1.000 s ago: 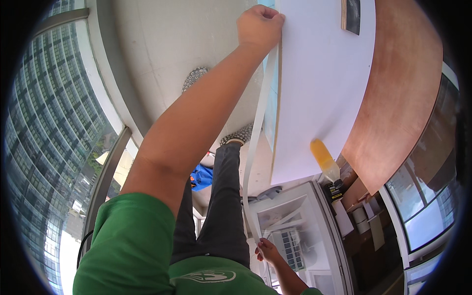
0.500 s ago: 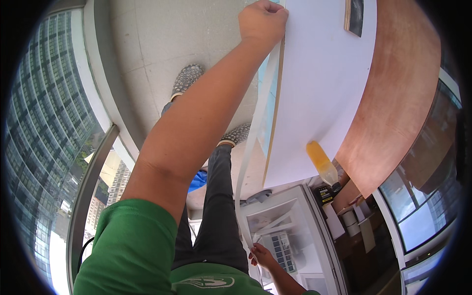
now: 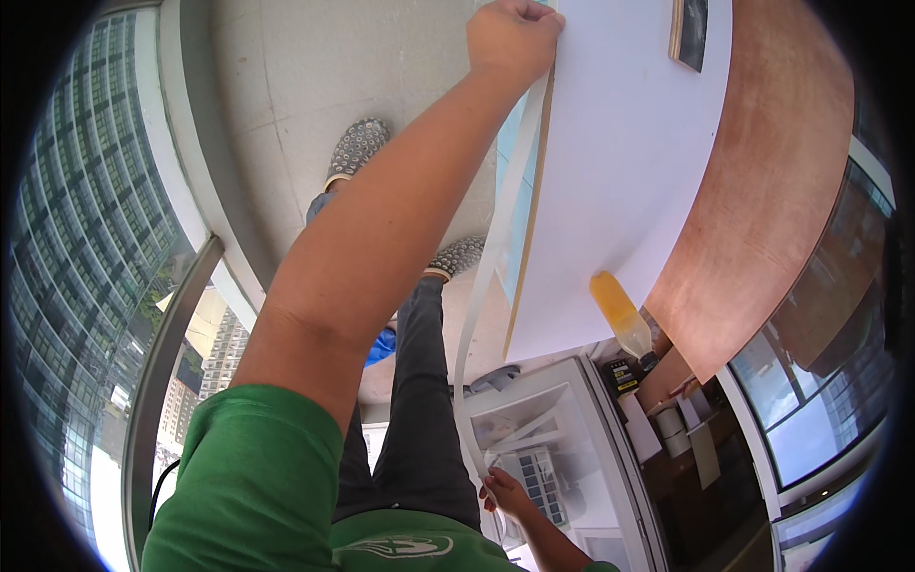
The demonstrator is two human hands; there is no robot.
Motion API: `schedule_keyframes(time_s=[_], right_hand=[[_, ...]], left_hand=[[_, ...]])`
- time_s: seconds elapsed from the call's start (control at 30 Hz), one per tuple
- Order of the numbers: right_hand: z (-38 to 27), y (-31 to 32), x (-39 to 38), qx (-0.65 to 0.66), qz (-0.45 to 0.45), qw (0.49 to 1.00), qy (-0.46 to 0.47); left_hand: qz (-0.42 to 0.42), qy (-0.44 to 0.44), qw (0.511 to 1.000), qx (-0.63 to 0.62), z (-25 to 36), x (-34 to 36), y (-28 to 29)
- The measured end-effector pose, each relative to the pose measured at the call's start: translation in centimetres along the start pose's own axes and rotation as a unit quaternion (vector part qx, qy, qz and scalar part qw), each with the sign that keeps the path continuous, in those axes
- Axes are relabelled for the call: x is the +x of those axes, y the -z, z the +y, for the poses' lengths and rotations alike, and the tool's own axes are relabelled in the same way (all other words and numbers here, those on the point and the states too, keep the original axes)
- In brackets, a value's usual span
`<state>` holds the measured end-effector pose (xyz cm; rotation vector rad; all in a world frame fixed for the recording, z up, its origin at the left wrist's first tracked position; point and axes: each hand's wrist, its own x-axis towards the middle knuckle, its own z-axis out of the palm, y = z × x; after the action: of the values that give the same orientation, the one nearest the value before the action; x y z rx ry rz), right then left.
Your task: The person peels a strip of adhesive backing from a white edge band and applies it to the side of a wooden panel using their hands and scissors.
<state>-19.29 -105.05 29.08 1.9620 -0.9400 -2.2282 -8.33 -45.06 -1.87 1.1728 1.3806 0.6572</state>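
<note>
A long white strip of edge banding (image 3: 477, 291) hangs in a loose curve between my two hands. At the top, my left hand (image 3: 512, 40) is closed in a pinch on its upper part, right against the long edge of a white board (image 3: 620, 162). Below that hand the strip stands away from the board's brown raw edge (image 3: 530, 210). Low in the middle, my right hand (image 3: 508, 494) holds the lower part between thumb and fingers, near my waist. The pinching fingertips of my left hand are partly hidden.
On the board lie a squeeze bottle with yellow contents (image 3: 621, 315) and a dark-faced block (image 3: 691, 36). A brown wooden panel (image 3: 762, 181) adjoins on the right. A white cabinet (image 3: 581, 391) stands beyond my right hand. A window railing (image 3: 170, 334) runs along the left.
My left hand has shifted very slightly to the right along with the view. Both hands keep their hold on the strip, which hangs much the same.
</note>
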Motion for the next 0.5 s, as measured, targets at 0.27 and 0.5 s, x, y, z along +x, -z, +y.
schedule_keyframes(time_s=[0.27,0.5], right_hand=[[-0.3,0.6,0.0,-0.016,-0.007,1.000,-0.007],[-0.8,0.6,-0.3,-0.022,-0.008,1.000,-0.014]], left_hand=[[0.021,-0.006,1.000,-0.022,-0.1,-0.7,-0.1],[-0.046,0.052,0.996,-0.051,-1.5,-6.4,1.3]])
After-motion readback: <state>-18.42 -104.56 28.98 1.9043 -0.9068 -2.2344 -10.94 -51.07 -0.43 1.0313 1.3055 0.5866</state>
